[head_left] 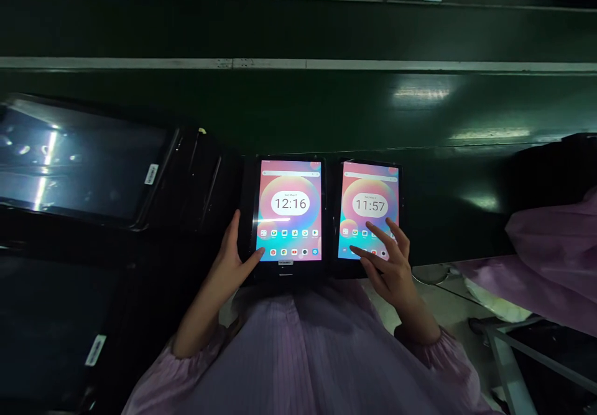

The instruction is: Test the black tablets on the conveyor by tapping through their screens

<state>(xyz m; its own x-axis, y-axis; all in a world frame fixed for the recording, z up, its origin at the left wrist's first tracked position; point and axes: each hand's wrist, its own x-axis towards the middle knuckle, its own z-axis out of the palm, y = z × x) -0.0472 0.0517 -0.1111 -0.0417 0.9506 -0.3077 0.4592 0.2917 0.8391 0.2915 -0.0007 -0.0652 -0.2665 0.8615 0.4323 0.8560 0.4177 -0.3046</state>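
Two lit tablets stand side by side in front of me in the head view. The left tablet (291, 216) shows 12:16, and the right tablet (370, 185) shows 11:57. My left hand (229, 258) grips the lower left corner of the left tablet, thumb at the screen's edge and index finger along its side; the other fingers are hidden. Over the lower part of the right tablet, my right hand (392, 265) hovers or touches with its fingers spread, holding nothing. A small barcode label (286, 262) lies below the left screen.
At left lie larger dark-screened devices (84, 160) with white labels (152, 174). A green bench surface (298, 110) runs behind the tablets, crossed by a pale rail (354, 65). Another person's purple sleeve (555, 241) and a metal frame (513, 365) are at right.
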